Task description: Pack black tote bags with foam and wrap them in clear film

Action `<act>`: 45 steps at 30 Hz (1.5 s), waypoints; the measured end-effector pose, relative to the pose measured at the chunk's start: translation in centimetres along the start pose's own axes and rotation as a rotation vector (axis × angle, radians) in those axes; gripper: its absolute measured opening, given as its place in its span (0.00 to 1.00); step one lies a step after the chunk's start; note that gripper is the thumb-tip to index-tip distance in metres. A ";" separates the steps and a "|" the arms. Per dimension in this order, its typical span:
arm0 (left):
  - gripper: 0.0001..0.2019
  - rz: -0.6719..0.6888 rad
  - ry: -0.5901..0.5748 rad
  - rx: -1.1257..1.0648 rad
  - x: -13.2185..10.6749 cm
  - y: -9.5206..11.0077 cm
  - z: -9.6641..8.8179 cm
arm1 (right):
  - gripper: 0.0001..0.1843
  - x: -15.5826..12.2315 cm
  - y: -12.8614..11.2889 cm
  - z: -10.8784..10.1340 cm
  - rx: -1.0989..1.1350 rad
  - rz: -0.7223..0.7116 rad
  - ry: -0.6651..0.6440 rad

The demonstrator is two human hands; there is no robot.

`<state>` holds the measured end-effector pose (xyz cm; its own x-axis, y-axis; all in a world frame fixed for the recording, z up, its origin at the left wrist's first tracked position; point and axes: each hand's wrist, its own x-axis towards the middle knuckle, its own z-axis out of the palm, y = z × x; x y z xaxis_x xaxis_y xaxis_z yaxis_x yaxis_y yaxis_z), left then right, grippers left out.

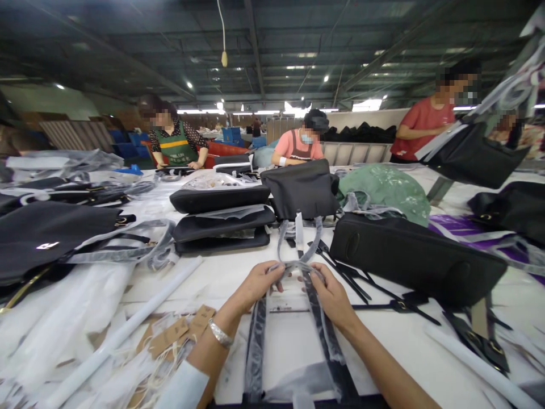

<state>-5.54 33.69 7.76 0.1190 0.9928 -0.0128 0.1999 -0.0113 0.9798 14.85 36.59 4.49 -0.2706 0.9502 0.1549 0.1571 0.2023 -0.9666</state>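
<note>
My left hand [264,279], with a silver bracelet [220,334] at its wrist, is closed on a black bag strap [255,346] wrapped in clear plastic. On the other side, my right hand [331,291] pinches the same wrapped strap near its top. The strap's two sides run down toward me to a dark bag edge at the bottom of the view. Just beyond my fingers lies another plastic-wrapped loop [315,241] with a white strip [299,233]. What my fingertips press on is partly hidden.
Black bags [221,230] stand ahead, and a long black bag [417,258] lies right beside loose black straps [357,284]. Brown tags [170,335] and a white tube [128,329] are at left. A green bundle [383,190] sits farther back. Several people work across the table.
</note>
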 end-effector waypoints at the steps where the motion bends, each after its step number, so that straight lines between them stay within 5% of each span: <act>1: 0.24 0.003 -0.019 0.027 -0.2 0.6 -0.4 | 0.21 0.1 -0.6 -0.1 0.051 0.002 0.006; 8: 0.26 0.002 -0.123 -0.234 -1.1 2.0 -2.0 | 0.27 0.8 -3.0 -0.9 0.095 0.018 -0.022; 12: 0.32 0.047 -0.100 -0.078 -0.9 0.8 -2.5 | 0.34 0.8 -1.4 -1.1 -0.033 -0.039 -0.144; 16: 0.13 0.024 -0.019 0.060 0.0 -1.4 -1.9 | 0.30 0.6 0.2 -0.7 -0.223 -0.084 -0.162; 19: 0.10 -0.048 0.011 0.036 0.9 -3.0 -0.7 | 0.26 0.5 1.0 -0.3 -0.259 -0.028 -0.132; 25: 0.20 -0.093 -0.054 -0.223 0.8 -3.0 -0.8 | 0.30 0.6 1.0 -0.1 0.036 0.158 -0.112; 30: 0.32 -0.157 -0.176 -0.656 0.3 -2.3 -2.4 | 0.29 0.5 0.3 -0.9 0.316 0.211 -0.320; 32: 0.31 -0.170 -0.151 -0.620 0.3 -2.3 -2.6 | 0.27 0.5 0.3 -1.0 0.357 0.255 -0.342; 36: 0.25 -0.073 -0.128 -0.274 0.3 -2.4 -2.0 | 0.27 0.6 0.8 -0.5 0.336 0.250 -0.155; 40: 0.27 -0.017 -0.129 -0.159 0.2 -1.8 -1.2 | 0.27 0.9 1.2 -0.3 0.309 0.136 -0.066; 45: 0.26 0.109 0.062 -0.016 0.3 -0.6 -1.0 | 0.25 0.8 0.3 -0.7 0.198 -0.056 0.032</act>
<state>-6.57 34.09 7.40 0.0783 0.9913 0.1059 0.1736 -0.1181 0.9777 15.35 37.58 4.48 -0.2425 0.9464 0.2132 -0.0476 0.2079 -0.9770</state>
